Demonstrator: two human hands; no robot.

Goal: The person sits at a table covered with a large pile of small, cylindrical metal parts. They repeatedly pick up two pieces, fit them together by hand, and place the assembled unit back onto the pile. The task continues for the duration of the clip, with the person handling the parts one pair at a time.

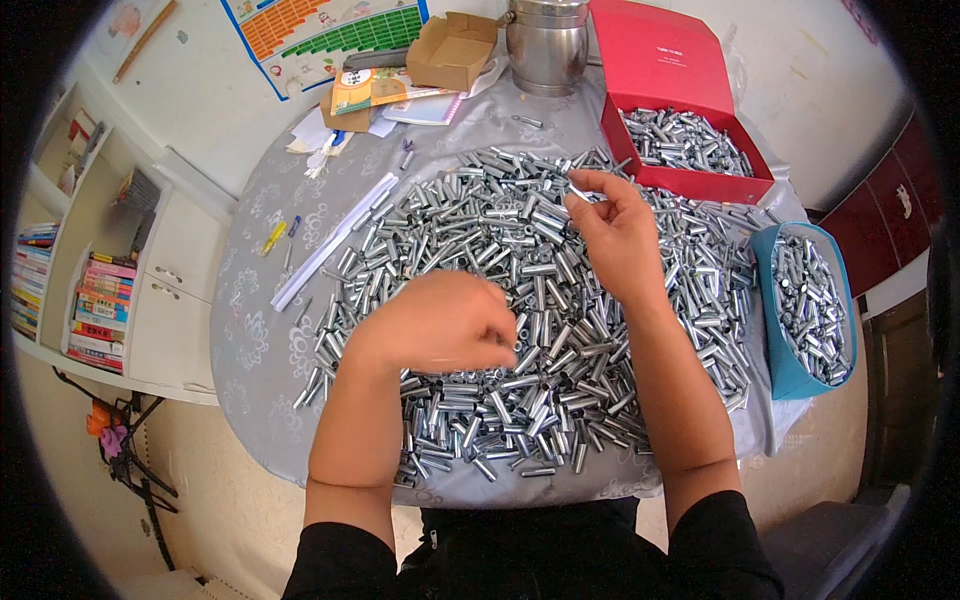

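Note:
A wide heap of short silvery metal tubes (pixel 460 225) covers the middle of the table. My left hand (pixel 435 320) is over the near left part of the heap, its fingers curled in and slightly blurred; whatever they hold is hidden. Farther out and to the right, my right hand (pixel 618 235) pinches a small metal tube (pixel 573 190) between thumb and forefinger, just above the heap. Only a bright sliver of that tube shows.
Behind the heap at right, an open red box (pixel 690 183) holds more metal pieces, as does a blue bin (pixel 793 370) at the right edge. A folded white strip (pixel 335 240) lies left of the heap. A steel pot (pixel 548 50) and cardboard tray (pixel 452 50) stand at the back.

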